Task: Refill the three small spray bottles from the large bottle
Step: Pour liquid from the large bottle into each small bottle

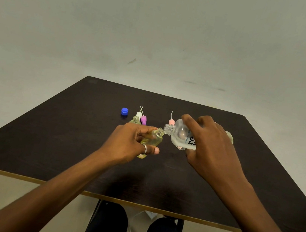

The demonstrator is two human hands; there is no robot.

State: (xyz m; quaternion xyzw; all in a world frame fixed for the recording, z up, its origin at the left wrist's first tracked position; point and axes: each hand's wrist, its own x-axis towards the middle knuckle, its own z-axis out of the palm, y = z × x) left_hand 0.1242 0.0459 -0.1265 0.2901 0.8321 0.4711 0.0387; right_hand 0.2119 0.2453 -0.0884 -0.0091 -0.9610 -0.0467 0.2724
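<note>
Your left hand (131,142) gripped a small spray bottle (154,138) just above the dark surface (65,143). Its fingers (144,128) were curled over the far side of the glass. The thumb, which wore a ring, pressed against the near side, so the body of the bottle sat between them. The open neck stuck out past your fingertips and tilted up to the right. The bottle held pale yellow liquid, and its base showed below your thumb.

Your right hand (212,147) was wrapped around the large bottle (179,137), which lay tipped almost on its side with its mouth pointing left. The index finger reached along the top of the shoulder and the other fingers closed round the labelled body. Only the clear shoulder and the threaded neck stuck out beyond them. The mouth of the large bottle met the rim of the small bottle's neck.

Behind your left hand a second small bottle (135,120) stood open on the surface. A white spray head (139,114) and a purple spray head (143,119) lay just beside it, their dip tubes crossing. A blue cap (124,111) sat a little to their left. A pink spray head (171,121) lay just behind the neck of the large bottle.
</note>
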